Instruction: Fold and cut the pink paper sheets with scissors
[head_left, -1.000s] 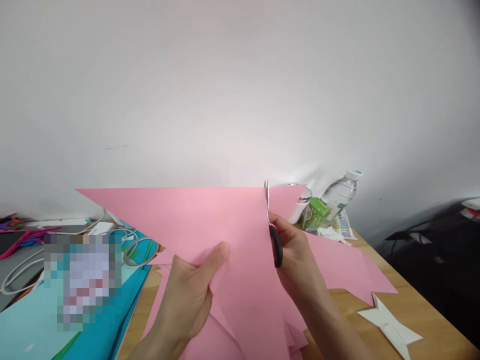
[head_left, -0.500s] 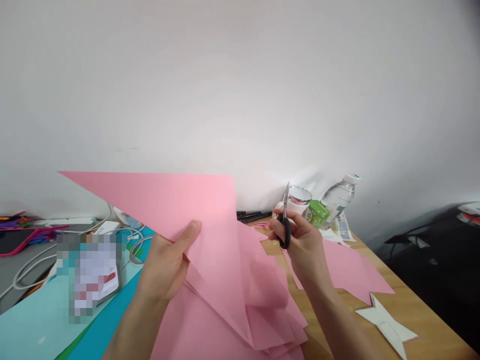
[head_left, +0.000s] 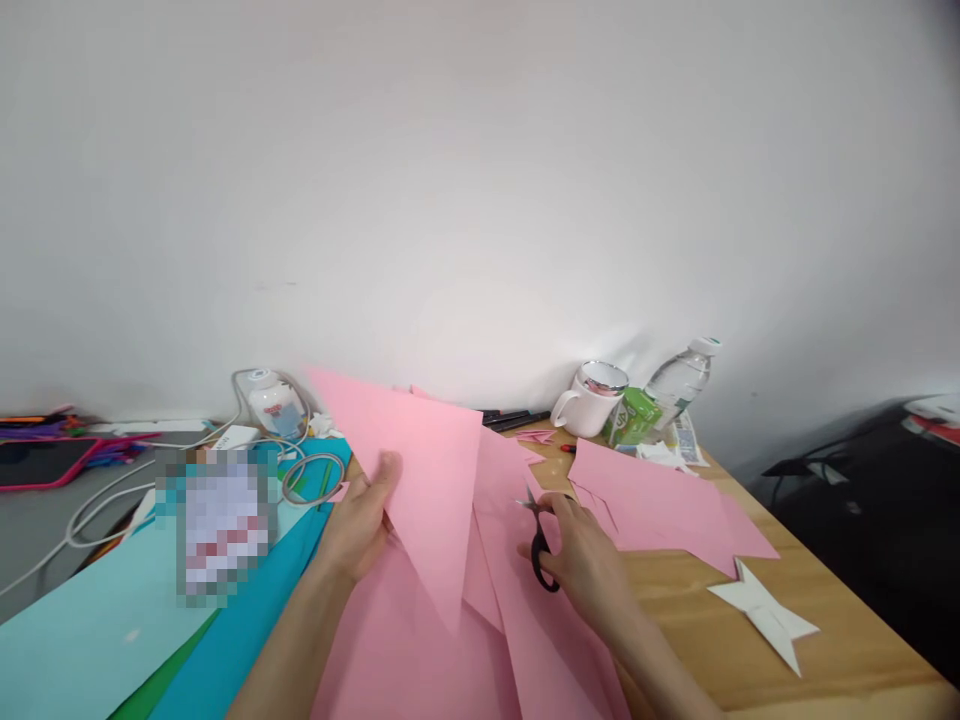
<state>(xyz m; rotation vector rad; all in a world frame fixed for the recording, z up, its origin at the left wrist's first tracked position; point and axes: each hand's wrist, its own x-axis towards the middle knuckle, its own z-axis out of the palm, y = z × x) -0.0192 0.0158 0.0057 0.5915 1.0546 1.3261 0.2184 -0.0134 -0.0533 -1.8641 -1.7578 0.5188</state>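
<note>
My left hand (head_left: pixel 361 520) grips a folded triangle of pink paper (head_left: pixel 427 470), thumb on its front face and the other fingers behind. In my right hand (head_left: pixel 581 545) is a pair of scissors (head_left: pixel 541 550) with black handles; the small blades are spread apart and point up and left. The scissors hover over or rest against more pink paper sheets (head_left: pixel 525 590); I cannot tell which. Those sheets lie below both hands, partly covered by the triangle. To the right, a white paper star-like cutout (head_left: pixel 765 610) lies on the wooden table (head_left: pixel 690 640).
Behind my right hand stand a white mug (head_left: pixel 589 405), a green box (head_left: pixel 634 418) and a leaning water bottle (head_left: pixel 681 385). Cut pink paper (head_left: pixel 667 495) lies at right. Blue sheets (head_left: pixel 255 600), a cable (head_left: pixel 82 520) and a white bottle (head_left: pixel 276 405) are on the left.
The pink triangle has tilted and swung, its left tip moving right and down. My right hand has lowered the scissors to the pink sheets, and the blades have spread.
</note>
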